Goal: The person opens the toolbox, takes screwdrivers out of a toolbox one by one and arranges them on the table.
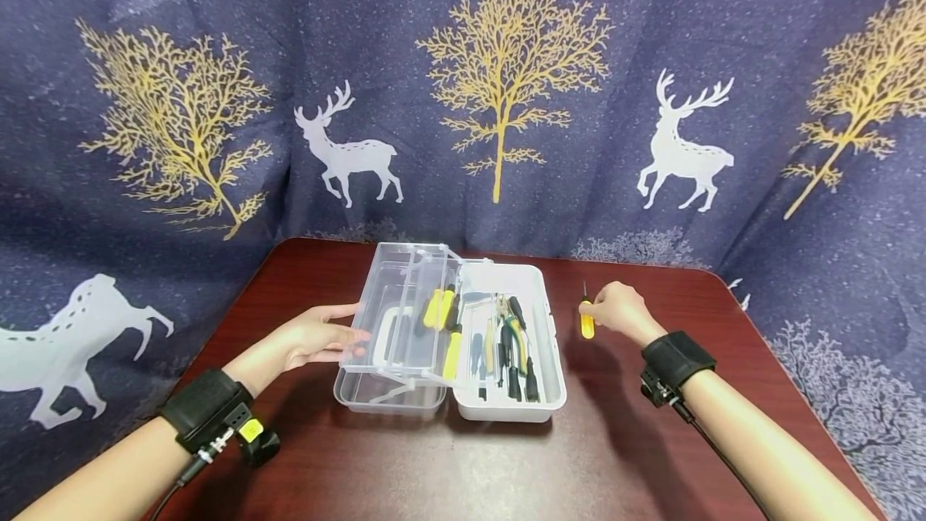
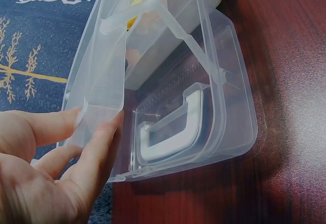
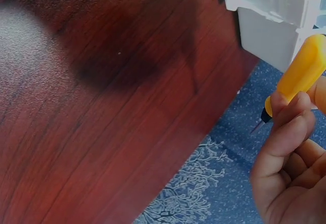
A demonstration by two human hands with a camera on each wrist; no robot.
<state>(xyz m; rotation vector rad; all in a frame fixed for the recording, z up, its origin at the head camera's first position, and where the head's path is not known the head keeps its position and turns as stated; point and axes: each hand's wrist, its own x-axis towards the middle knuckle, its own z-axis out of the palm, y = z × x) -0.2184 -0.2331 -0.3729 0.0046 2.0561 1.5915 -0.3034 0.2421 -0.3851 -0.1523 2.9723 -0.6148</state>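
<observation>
Yellow-handled screwdriver (image 1: 587,326) beside open white toolbox (image 1: 506,415), clear tray (image 1: 396,264) above translucent lid (image 1: 394,402).

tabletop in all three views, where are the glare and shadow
Head: pale glare low centre on the tabletop, a dark shadow beside the right forearm; left wrist: glare at right edge, shadow beside the clear box; right wrist: glare upper left, soft-edged shadow beside it.

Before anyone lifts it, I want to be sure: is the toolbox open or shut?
Open: its clear lid lies folded out left of the white base, and pliers lie uncovered in that base.
</observation>
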